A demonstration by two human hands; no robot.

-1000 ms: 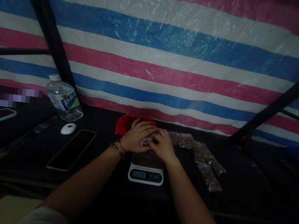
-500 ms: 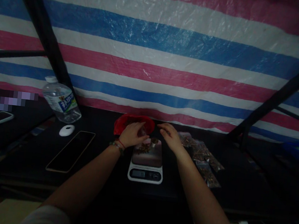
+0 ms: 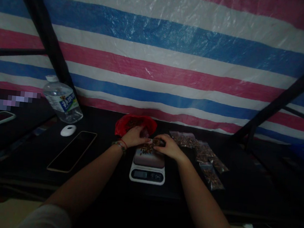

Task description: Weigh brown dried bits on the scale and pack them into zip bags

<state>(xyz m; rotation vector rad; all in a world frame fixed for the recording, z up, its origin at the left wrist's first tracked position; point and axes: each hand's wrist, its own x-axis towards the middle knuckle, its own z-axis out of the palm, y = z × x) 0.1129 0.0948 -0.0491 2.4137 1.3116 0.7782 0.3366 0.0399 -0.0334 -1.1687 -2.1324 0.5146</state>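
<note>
A white kitchen scale (image 3: pixel 146 179) with a small display stands in front of me. Small brown pieces (image 3: pixel 145 149) that look like screws or seeds lie loose on its plate. My right hand (image 3: pixel 169 147) has its fingers closed around a small round cup (image 3: pixel 158 142) at the plate's upper right. At the upper left is my left hand (image 3: pixel 134 137), closed on a clear plastic bag (image 3: pixel 144 132), mostly hidden by the fingers. Behind it a red plastic bag or bowl (image 3: pixel 119 128) holds more brown pieces.
Several filled clear zip bags (image 3: pixel 212 176) lie right of the scale. On the left are a phone (image 3: pixel 72 151), a white mouse-like object (image 3: pixel 68 130) and a plastic bottle (image 3: pixel 63 100). A striped tarp (image 3: pixel 159 74) hangs behind the black table, between dark frame bars.
My right hand has moved left and down and closed on the small cup on the scale. My left hand stays near the same place.
</note>
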